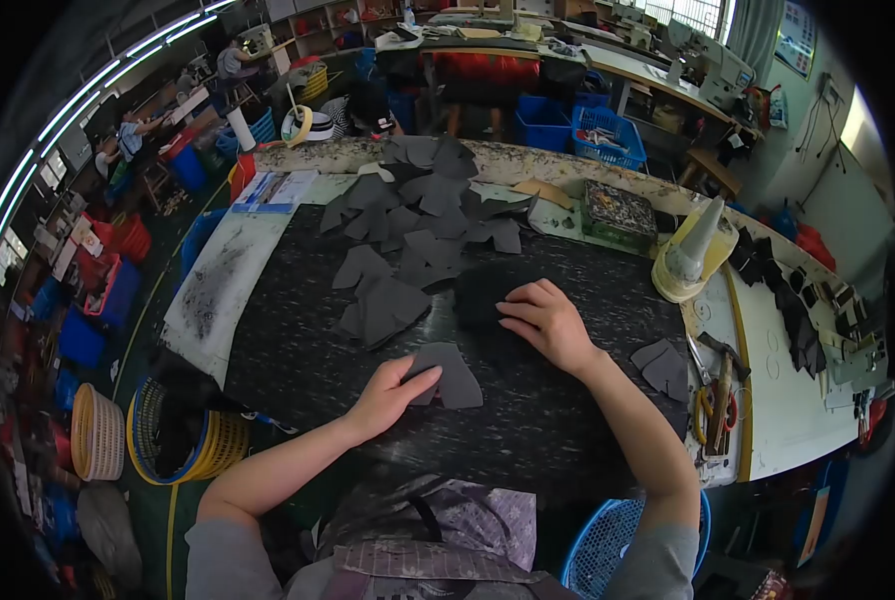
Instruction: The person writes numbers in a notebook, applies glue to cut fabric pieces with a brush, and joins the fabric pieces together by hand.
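My left hand (pixel 396 396) grips a dark grey cut piece (pixel 451 376) near the front of the black work surface (pixel 298 340), thumb on top. To its right, my right hand (pixel 548 322) has its fingers pressed together at the edge of a black piece (pixel 488 292); that piece blends with the dark surface, so its outline is unclear. A pile of grey cut pieces (pixel 438 205) spreads beyond my hands, and more grey pieces (pixel 383 308) lie just past my left hand. On the far right of the surface rests a small grey stack (pixel 662 368).
At right are a glue container with a cone (pixel 686 255), a speckled box (pixel 618 215), scissors (pixel 703 410) and a hammer (pixel 725 385). A yellow-rimmed basket (pixel 213 445) stands at lower left, a blue basket (pixel 598 545) at lower right. Other people sit in the left background.
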A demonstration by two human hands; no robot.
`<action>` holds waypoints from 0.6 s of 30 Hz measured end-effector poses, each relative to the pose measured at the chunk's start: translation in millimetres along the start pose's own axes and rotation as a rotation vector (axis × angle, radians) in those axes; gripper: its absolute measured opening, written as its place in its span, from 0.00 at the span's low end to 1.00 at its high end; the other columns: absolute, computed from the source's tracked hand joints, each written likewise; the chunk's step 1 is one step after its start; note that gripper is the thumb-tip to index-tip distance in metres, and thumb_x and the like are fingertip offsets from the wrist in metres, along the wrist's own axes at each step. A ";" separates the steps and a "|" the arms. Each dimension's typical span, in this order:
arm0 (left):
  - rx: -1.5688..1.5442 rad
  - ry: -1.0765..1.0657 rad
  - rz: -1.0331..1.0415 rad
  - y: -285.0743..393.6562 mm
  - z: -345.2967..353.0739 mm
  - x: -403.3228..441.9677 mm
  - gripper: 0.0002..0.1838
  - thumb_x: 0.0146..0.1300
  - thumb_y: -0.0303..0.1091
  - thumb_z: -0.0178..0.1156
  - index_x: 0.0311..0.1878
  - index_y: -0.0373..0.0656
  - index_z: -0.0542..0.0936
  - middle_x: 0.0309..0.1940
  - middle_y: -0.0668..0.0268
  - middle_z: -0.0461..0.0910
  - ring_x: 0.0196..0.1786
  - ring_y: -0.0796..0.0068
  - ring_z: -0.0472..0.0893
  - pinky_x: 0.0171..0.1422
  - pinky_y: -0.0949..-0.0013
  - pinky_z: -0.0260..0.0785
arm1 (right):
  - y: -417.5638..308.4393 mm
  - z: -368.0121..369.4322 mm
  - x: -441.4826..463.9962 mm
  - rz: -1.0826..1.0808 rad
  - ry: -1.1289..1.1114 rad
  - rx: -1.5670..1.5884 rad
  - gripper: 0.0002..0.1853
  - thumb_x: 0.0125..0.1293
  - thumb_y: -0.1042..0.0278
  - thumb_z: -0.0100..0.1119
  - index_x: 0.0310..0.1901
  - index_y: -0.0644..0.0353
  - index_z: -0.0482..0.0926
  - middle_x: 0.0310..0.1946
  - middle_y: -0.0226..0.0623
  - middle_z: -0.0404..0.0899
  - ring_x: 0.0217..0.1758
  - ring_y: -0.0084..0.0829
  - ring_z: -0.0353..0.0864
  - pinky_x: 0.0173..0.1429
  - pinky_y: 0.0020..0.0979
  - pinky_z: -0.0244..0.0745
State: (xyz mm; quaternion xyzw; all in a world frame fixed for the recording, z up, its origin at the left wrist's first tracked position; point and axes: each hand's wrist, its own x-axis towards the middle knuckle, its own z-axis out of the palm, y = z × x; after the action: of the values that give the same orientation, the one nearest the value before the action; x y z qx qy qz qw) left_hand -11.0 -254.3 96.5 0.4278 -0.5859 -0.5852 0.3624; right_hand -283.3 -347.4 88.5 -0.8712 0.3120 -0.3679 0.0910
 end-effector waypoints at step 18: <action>0.940 0.113 1.662 21.7 -54.0 51.5 0.13 0.54 0.27 0.64 0.43 0.49 0.88 0.38 0.73 0.72 0.47 0.77 0.76 0.59 0.67 0.76 | -115.7 -41.7 -86.2 0.094 0.345 -0.389 0.11 0.62 0.63 0.68 0.43 0.60 0.84 0.50 0.38 0.80 0.48 0.32 0.79 0.51 0.37 0.73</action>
State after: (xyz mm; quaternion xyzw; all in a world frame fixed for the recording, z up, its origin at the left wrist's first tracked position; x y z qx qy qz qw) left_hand 18.2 -323.4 117.0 0.0043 -0.8590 0.1760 0.4808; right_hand -303.3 -200.5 112.7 -0.7812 0.4277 -0.4397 -0.1158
